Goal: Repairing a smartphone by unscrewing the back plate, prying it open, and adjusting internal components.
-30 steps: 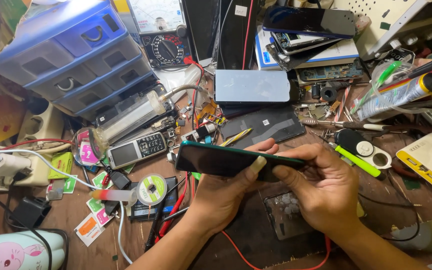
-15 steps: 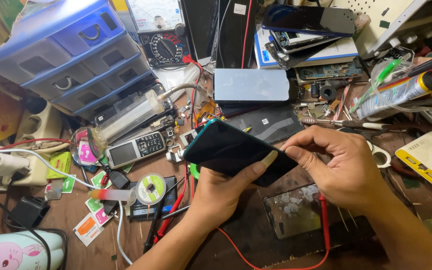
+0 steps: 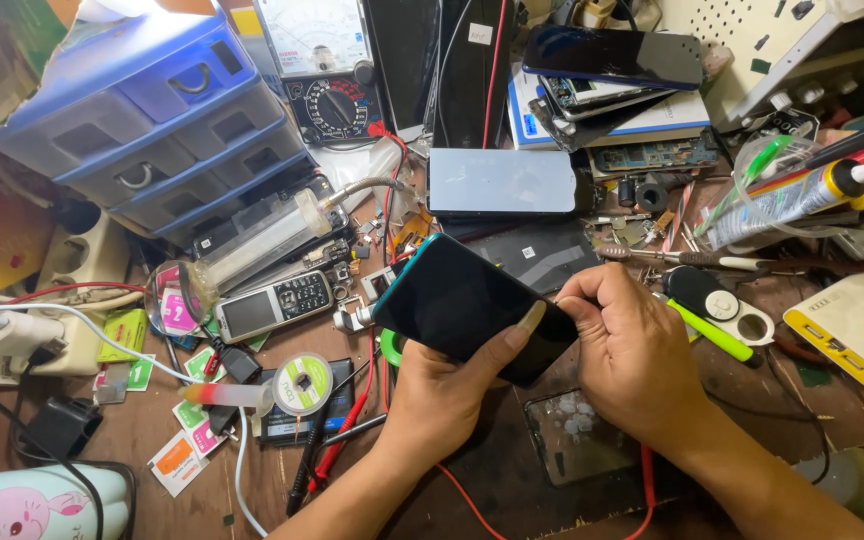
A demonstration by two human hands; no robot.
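we hold a dark smartphone (image 3: 472, 305) with a teal edge over the middle of a crowded repair bench, its black screen tilted up toward us. our left hand (image 3: 447, 385) cradles it from below, at six o'clock of the phone, with the thumb laid across the lower right of the glass. our right hand (image 3: 632, 350) is clenched around the phone's right end, at three o'clock, fingers curled over the corner as if pinching or pressing the edge there; we cannot tell whether anything small sits between those fingers. the phone looks whole from this side, screen in place and unlit, so as a judgement the work on it is at a handling or checking stage and nothing shows it opened or powered. at twelve o'clock of the phone lies a grey slab-like device (image 3: 502, 182), and beyond it an analogue multimeter (image 3: 317, 70). at ten o'clock stands a blue drawer cabinet (image 3: 142, 120); at nine o'clock lies an old keypad phone (image 3: 274, 303). a spool of solder wire (image 3: 302, 382) sits at seven o'clock, and a green-handled tool (image 3: 707, 330) lies on the bench just beyond the right hand.
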